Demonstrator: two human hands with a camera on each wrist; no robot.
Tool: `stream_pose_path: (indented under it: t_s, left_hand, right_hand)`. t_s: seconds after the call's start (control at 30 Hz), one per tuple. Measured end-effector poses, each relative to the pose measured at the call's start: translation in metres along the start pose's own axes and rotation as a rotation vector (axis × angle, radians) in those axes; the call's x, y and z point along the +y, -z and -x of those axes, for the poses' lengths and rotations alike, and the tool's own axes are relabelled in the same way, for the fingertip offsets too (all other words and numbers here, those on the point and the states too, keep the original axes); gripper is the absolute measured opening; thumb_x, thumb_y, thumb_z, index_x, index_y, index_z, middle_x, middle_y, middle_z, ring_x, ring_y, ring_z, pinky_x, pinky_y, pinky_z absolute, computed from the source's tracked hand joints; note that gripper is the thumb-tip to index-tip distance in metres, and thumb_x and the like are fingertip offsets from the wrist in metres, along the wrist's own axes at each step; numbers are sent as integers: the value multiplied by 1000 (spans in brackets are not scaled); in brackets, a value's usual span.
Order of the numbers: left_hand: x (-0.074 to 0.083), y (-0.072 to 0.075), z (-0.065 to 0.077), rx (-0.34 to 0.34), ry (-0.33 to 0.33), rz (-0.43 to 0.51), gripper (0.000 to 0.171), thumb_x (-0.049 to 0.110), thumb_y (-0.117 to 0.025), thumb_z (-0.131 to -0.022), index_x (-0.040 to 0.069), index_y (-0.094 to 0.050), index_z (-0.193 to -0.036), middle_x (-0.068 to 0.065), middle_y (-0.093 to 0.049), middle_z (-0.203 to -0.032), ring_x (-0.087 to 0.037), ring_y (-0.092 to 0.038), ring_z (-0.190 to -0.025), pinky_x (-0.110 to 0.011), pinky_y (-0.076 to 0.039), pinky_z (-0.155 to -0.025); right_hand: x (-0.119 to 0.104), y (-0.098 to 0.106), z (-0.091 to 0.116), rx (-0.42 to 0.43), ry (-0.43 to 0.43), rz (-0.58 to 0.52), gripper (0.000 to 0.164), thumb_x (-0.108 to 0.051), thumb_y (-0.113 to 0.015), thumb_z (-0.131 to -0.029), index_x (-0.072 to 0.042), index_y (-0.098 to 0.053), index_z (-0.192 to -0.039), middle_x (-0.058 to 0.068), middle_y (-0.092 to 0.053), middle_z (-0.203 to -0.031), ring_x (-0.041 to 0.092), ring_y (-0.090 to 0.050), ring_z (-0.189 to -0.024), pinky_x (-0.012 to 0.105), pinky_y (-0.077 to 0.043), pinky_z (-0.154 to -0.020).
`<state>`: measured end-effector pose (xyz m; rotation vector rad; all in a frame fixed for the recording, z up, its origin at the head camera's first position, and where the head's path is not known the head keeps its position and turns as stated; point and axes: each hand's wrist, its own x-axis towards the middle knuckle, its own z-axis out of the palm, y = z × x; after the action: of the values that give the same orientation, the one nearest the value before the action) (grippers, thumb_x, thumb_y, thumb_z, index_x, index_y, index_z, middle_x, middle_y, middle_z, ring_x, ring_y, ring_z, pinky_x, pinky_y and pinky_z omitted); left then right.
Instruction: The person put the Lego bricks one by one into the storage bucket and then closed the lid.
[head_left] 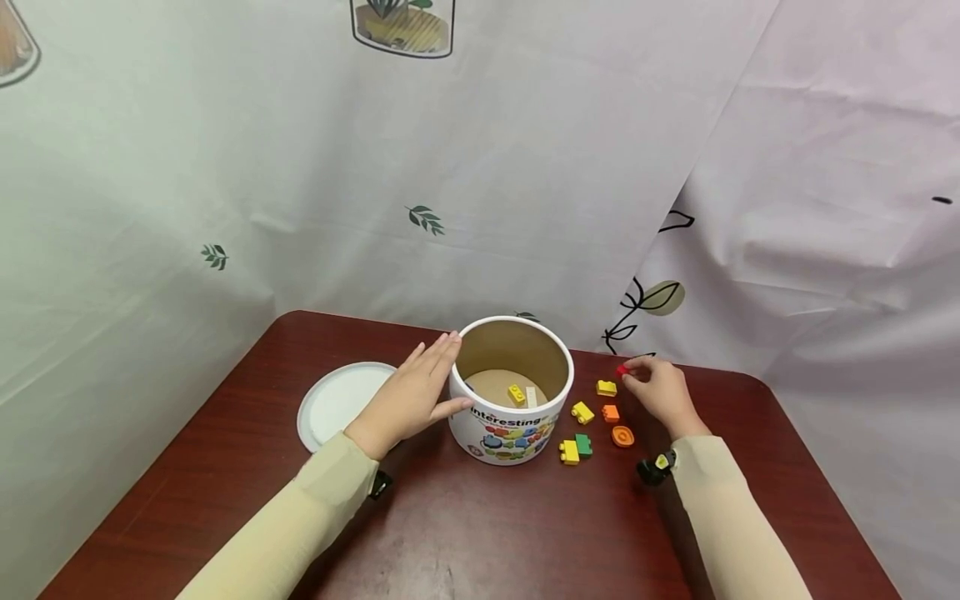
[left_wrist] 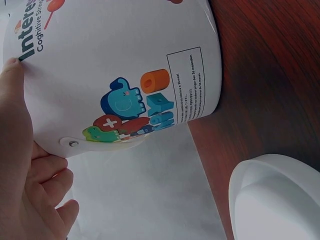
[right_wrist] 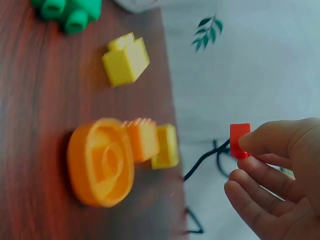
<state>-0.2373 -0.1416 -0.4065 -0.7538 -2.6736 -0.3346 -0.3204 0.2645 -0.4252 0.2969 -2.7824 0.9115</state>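
My right hand (head_left: pixel 662 392) pinches a small red building block (right_wrist: pixel 239 140) between thumb and fingertips at the far right of the table. Against the left side of a white toy bucket (head_left: pixel 501 425), my left hand (head_left: pixel 415 392) lies with its fingers extended along the rim and the thumb on the outer wall. Inside the bucket are a yellow block (head_left: pixel 517 394) and a white block (head_left: pixel 531 397). Near the right hand sit a yellow block (head_left: pixel 607 388), an orange block (head_left: pixel 611 413) and an orange rounded piece (right_wrist: pixel 102 162).
Between the bucket and the right arm, more blocks lie on the dark red table (head_left: pixel 480 533): a green block (head_left: pixel 583 445) and two yellow ones. A round white lid (head_left: pixel 341 400) rests to the left, partly behind the left hand. Behind the table hangs a pale patterned cloth (head_left: pixel 360 167).
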Motion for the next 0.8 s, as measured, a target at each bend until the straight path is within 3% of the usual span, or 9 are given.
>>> stream_pose_path:
  t_s: [0.4,0.8]
  left_hand:
    - [0,0,-1,6,-7,-6,90,54,-64,-96,-6,-34,-154,-21,-35,-160,-30,-29,-151,-50,-22,-123]
    - [-1,-1,-1,9,-12,-12,89,53,-64,-96,-7,-33,-154,-22,-34,-160,-31,-30,-151,-50,-23,-123]
  right_hand:
    - [-48,8,5,74,143,-60,22,-8,-69,-95,1,-73,-114,18,-70,-102,33,-69,-90,50,-59,-82]
    - [-98,11,11,149,223,-139,22,-9,-73,-93,-2,-74,-113,14,-69,-103,29,-68,-93,49,-60,-84]
